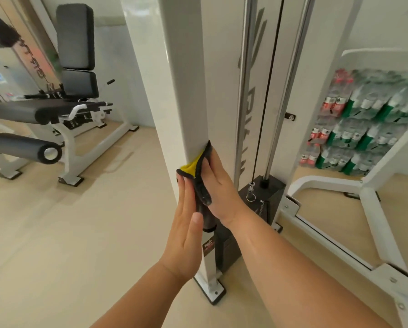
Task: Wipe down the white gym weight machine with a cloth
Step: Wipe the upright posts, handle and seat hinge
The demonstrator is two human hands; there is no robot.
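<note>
A white upright post (186, 74) of the weight machine rises through the middle of the view. A dark grey cloth with a yellow inner side (199, 171) is wrapped round the post's lower part. My left hand (186, 223) lies flat with straight fingers against the post's left face, touching the cloth's edge. My right hand (218, 185) presses the cloth against the post's right side with straight fingers. Behind the post stand the chrome guide rods (245, 91), a black cable (268, 91) and the black weight stack (264, 192).
A leg machine with black pads (56, 110) stands at the left on a beige floor. Stacked packs of water bottles (363, 119) fill the right background. The machine's white base frame (375, 209) spreads across the floor at the right. The post's foot plate (212, 290) sits below my hands.
</note>
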